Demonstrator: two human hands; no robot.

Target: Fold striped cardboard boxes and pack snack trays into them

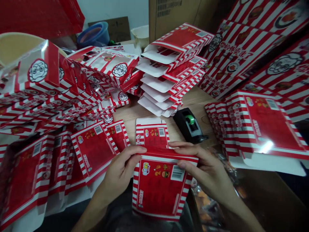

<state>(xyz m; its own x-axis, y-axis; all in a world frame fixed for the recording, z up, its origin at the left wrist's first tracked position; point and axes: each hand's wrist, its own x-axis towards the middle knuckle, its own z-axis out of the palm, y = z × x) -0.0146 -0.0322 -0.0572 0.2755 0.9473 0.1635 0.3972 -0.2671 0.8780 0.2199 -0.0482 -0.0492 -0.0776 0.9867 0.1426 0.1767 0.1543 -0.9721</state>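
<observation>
A red and white striped carton [159, 190] with a barcode sits upright in front of me, held by both hands. My left hand [120, 172] grips its upper left corner, fingers curled over the top edge. At the upper right corner my right hand [205, 169] pinches the top flap, thumb on the front face near the barcode. Another flat carton [152, 133] lies on the wooden table [200, 103] just behind the held one.
Flat striped cartons [94, 151] fan out at left, with rows of them [55, 96] behind. A stack of open cartons [169, 80] stands mid-table. A black tape dispenser [189, 125] sits right of centre. More carton piles [260, 129] fill the right. Brown cardboard box [173, 14] at back.
</observation>
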